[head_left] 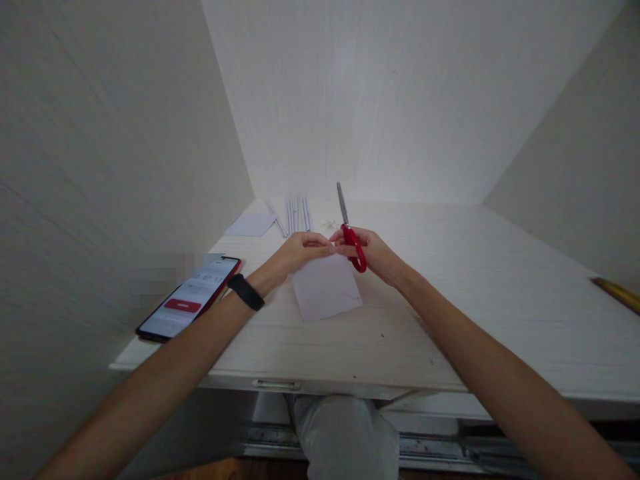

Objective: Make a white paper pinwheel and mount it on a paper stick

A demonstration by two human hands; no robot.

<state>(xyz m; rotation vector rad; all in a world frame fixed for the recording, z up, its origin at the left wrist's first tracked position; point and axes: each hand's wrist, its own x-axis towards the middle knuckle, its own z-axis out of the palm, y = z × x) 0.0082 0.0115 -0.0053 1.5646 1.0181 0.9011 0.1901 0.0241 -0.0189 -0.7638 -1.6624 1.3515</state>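
A white square of paper (327,290) hangs between my hands, tilted above the white table. My left hand (306,250), with a black band on its wrist, pinches the paper's upper edge. Close beside it, my right hand (367,248) keeps red-handled scissors (356,250) in its grip, their closed blades pointing up and away. The thumb and fingertips of that hand also meet at the paper's top edge, near the left fingertips. Whatever small detail lies between the fingertips is hidden.
A phone (193,300) with a lit screen lies at the table's left edge. Farther back are another white paper (251,225), several thin folded paper strips (299,215) and a small pile of thin bits (330,225). A yellow object (617,293) lies far right. Walls enclose the table (450,267).
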